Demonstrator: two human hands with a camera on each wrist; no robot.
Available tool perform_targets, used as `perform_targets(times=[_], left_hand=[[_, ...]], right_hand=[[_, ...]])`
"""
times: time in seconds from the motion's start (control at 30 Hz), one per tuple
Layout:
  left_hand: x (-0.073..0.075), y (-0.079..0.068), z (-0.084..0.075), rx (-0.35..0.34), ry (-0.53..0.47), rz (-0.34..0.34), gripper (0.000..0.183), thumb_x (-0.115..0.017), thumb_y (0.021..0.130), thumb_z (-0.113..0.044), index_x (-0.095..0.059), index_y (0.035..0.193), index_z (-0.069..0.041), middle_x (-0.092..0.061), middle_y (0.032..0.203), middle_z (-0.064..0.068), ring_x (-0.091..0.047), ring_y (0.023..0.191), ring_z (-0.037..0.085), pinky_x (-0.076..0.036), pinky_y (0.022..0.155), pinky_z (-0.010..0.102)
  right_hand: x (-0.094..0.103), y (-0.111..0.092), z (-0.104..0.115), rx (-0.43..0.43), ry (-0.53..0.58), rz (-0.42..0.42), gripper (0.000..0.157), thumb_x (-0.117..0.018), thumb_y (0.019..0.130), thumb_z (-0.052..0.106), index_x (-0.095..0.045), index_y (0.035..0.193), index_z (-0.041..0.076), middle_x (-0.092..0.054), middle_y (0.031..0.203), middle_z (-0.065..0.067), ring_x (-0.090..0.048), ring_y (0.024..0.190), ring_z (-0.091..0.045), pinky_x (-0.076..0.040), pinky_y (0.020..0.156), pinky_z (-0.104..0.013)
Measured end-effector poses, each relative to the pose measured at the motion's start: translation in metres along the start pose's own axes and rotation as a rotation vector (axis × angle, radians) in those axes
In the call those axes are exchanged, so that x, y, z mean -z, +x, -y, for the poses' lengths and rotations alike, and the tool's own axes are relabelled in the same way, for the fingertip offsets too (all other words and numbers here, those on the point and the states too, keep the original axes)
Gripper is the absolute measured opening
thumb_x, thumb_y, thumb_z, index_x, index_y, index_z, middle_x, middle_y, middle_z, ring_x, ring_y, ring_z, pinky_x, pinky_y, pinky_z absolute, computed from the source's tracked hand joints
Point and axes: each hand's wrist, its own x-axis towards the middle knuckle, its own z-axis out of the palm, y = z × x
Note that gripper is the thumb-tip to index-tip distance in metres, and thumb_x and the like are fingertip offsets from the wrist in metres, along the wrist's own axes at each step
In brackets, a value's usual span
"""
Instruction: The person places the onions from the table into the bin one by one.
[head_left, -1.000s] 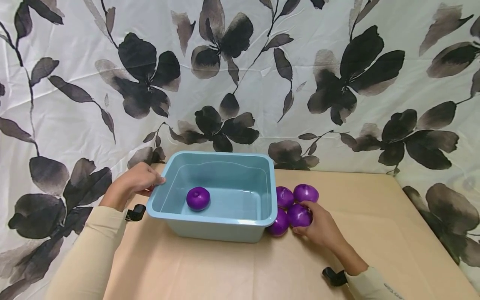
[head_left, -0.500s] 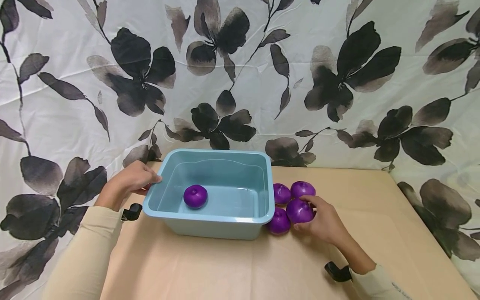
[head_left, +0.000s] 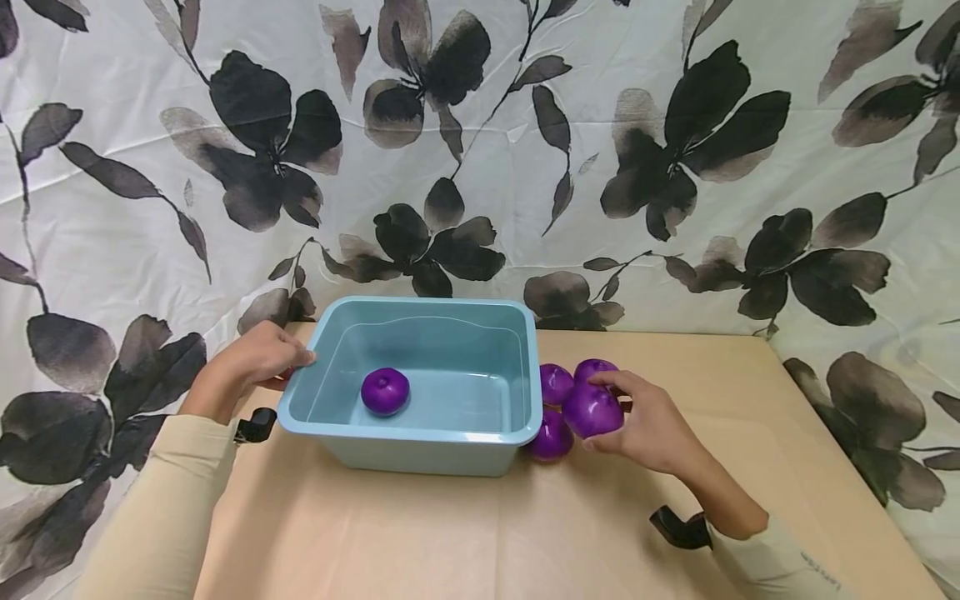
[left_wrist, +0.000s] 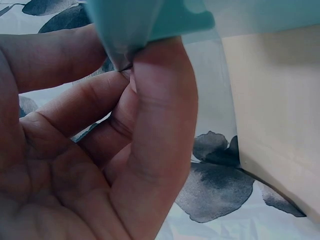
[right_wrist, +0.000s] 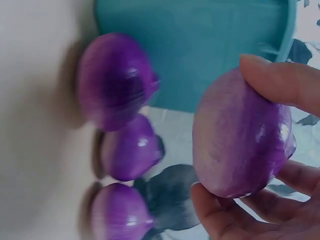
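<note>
A light-blue plastic basin (head_left: 427, 454) stands on the table with one purple onion (head_left: 386, 392) inside, toward its left. My left hand (head_left: 262, 358) pinches the basin's left rim; the left wrist view shows the thumb and fingers meeting at the rim (left_wrist: 120, 30). In my right hand (head_left: 656, 425) is another purple onion (head_left: 592, 409), gripped between thumb and fingertips. The right wrist view shows this held onion (right_wrist: 240, 137) raised off the table. Three more onions rest beside the basin's right wall: a near one (head_left: 551, 437), a middle one (head_left: 555, 383) and a far one (head_left: 596, 367).
The table (head_left: 450, 542) has a plain tan cover. Behind it hangs a white cloth (head_left: 525, 192) with dark flowers, close to the basin's far side. A black wrist camera (head_left: 678, 529) is strapped at my right wrist.
My right hand has lifted one purple onion up from the group at the basin's right. The left hand keeps its pinch on the rim. The whole view has shifted slightly.
</note>
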Motion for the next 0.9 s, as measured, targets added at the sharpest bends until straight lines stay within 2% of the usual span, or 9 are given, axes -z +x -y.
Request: perform_targets(times=[0.43, 0.5, 0.57, 0.7, 0.77, 0.9], left_hand=[[0.001, -0.001, -0.001, 0.003, -0.01, -0.007, 0.028, -0.061, 0.094, -0.018, -0.07, 0.102, 0.007, -0.065, 0.086, 0.008, -0.064, 0.075, 0.016, -0.061, 0.069, 0.033], [0.002, 0.0, 0.0, 0.009, -0.01, -0.006, 0.024, -0.061, 0.094, -0.018, -0.07, 0.095, 0.004, -0.063, 0.084, 0.007, -0.063, 0.075, 0.016, -0.061, 0.068, 0.032], [0.002, 0.0, 0.0, 0.011, -0.008, -0.006, 0.022, -0.061, 0.094, -0.017, -0.069, 0.082, -0.001, -0.06, 0.08, 0.005, -0.061, 0.073, 0.016, -0.061, 0.067, 0.032], [0.002, 0.0, 0.001, 0.016, -0.006, -0.013, 0.028, -0.062, 0.093, -0.017, -0.058, 0.066, -0.009, -0.057, 0.076, 0.004, -0.059, 0.072, 0.015, -0.06, 0.066, 0.03], [0.002, 0.0, 0.0, 0.015, -0.007, -0.022, 0.026, -0.062, 0.093, -0.017, -0.06, 0.068, -0.007, -0.058, 0.076, 0.004, -0.06, 0.072, 0.016, -0.059, 0.065, 0.03], [0.001, 0.001, -0.001, 0.006, 0.011, -0.037, 0.022, -0.061, 0.093, -0.018, -0.069, 0.084, 0.001, -0.061, 0.08, 0.007, -0.062, 0.073, 0.017, -0.06, 0.064, 0.032]], right_hand=[[0.021, 0.007, 0.038, 0.028, 0.021, 0.065, 0.077, -0.094, 0.057, 0.019, -0.061, 0.126, 0.016, -0.063, 0.125, -0.008, -0.063, 0.105, -0.032, -0.059, 0.082, -0.04], [0.023, 0.009, 0.044, 0.037, 0.032, 0.075, 0.078, -0.094, 0.057, 0.02, -0.06, 0.127, 0.017, -0.063, 0.124, -0.007, -0.063, 0.105, -0.031, -0.059, 0.083, -0.039], [0.024, 0.01, 0.049, 0.044, 0.038, 0.081, 0.079, -0.095, 0.056, 0.023, -0.06, 0.127, 0.018, -0.064, 0.123, -0.005, -0.062, 0.105, -0.03, -0.058, 0.082, -0.037], [0.024, 0.014, 0.06, 0.061, 0.054, 0.093, 0.08, -0.096, 0.055, 0.026, -0.06, 0.127, 0.021, -0.063, 0.125, -0.002, -0.063, 0.103, -0.027, -0.057, 0.079, -0.03], [0.024, 0.017, 0.064, 0.077, 0.055, 0.101, 0.079, -0.096, 0.055, 0.025, -0.061, 0.126, 0.022, -0.062, 0.125, 0.0, -0.063, 0.104, -0.026, -0.057, 0.079, -0.029], [0.024, 0.023, 0.072, 0.117, 0.043, 0.113, 0.079, -0.096, 0.054, 0.021, -0.061, 0.124, 0.022, -0.063, 0.124, 0.002, -0.062, 0.105, -0.024, -0.057, 0.081, -0.031]])
